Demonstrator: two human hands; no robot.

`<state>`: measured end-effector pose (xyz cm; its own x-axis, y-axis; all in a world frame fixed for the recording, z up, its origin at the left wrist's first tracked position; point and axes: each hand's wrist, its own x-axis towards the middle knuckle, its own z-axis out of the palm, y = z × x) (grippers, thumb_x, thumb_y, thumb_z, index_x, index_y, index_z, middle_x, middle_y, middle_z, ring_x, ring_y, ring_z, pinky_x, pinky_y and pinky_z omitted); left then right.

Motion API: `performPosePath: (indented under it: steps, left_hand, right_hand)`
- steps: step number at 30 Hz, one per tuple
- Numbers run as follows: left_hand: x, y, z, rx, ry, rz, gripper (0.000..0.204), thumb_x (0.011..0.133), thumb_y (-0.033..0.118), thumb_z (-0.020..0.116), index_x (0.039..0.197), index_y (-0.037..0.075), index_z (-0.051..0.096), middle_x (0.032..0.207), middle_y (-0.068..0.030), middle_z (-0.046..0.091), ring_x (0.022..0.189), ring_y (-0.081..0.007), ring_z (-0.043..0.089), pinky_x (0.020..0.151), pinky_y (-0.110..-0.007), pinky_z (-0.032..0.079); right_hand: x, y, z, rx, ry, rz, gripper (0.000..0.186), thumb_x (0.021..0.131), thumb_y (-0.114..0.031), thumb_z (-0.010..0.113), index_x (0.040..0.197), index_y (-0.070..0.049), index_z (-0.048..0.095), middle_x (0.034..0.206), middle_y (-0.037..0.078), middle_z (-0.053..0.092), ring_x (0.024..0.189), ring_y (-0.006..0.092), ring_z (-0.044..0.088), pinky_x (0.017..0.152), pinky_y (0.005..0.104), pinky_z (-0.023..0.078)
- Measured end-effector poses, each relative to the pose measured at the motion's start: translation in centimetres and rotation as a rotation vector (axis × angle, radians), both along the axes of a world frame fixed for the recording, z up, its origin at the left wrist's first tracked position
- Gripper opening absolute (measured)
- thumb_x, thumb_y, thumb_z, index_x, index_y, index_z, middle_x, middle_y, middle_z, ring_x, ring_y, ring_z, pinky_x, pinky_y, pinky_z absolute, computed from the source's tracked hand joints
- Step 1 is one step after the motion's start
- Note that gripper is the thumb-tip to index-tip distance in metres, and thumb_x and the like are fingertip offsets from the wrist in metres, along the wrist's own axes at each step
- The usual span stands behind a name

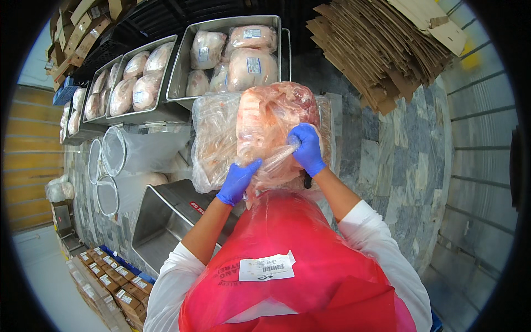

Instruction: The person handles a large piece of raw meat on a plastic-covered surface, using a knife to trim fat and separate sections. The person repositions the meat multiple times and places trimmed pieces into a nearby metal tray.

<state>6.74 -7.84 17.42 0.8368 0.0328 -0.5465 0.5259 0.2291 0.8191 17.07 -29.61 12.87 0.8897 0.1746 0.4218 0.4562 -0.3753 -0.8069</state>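
The bag of meat (pixel 276 124), a clear plastic sack stretched over a large pink cut, sits straight ahead of the person, just above the red apron (pixel 298 265) and in front of the steel trays. Its long axis runs up and away from the body, tilted slightly to the left at the top, so the open, loose end of the plastic hangs down toward the hands.

The right hand (pixel 307 148), in a blue glove, is the higher and farther one. Its fingers are curled and pinch a gathered fold of the plastic near the middle of the bag, on the right side of the cut. A dark handle shows just below that wrist; what it belongs to is unclear.

The left hand (pixel 237 182), also gloved in blue, lies lower and nearer the body. Its fingers are closed on the loose lower-left edge of the plastic, touching the film rather than the meat itself.

The two hands stand apart on a diagonal, left low, right high, with the bag's slack skirt stretched between them. A second, crumpled clear bag (pixel 213 141) lies just to the left, touching the first.
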Motion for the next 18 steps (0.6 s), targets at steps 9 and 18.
performPosePath:
  steps: [9, 18]
  left_hand:
    - [9.7, -1.5, -1.0, 1.178, -0.84, -0.247, 0.049, 0.086, 0.033, 0.078, 0.12, -0.002, 0.066, 0.109, -0.0289, 0.07, 0.101, -0.0378, 0.07, 0.086, -0.041, 0.056]
    - [13.5, -4.0, -1.4, 1.268, -0.46, -0.333, 0.029, 0.083, 0.031, 0.069, 0.088, 0.002, 0.073, 0.089, -0.0258, 0.07, 0.086, -0.043, 0.07, 0.076, -0.052, 0.056]
  right_hand:
    - [-5.4, 0.0, 1.1, -0.172, 0.162, 0.505, 0.01, 0.073, -0.012, 0.06, 0.071, -0.003, 0.062, 0.073, 0.023, 0.062, 0.072, 0.046, 0.06, 0.069, 0.0538, 0.047]
    - [-6.9, 0.1, 4.1, -0.269, 0.197, 0.564, 0.02, 0.081, -0.022, 0.069, 0.082, -0.002, 0.065, 0.087, 0.022, 0.064, 0.083, 0.0423, 0.062, 0.076, 0.0518, 0.049]
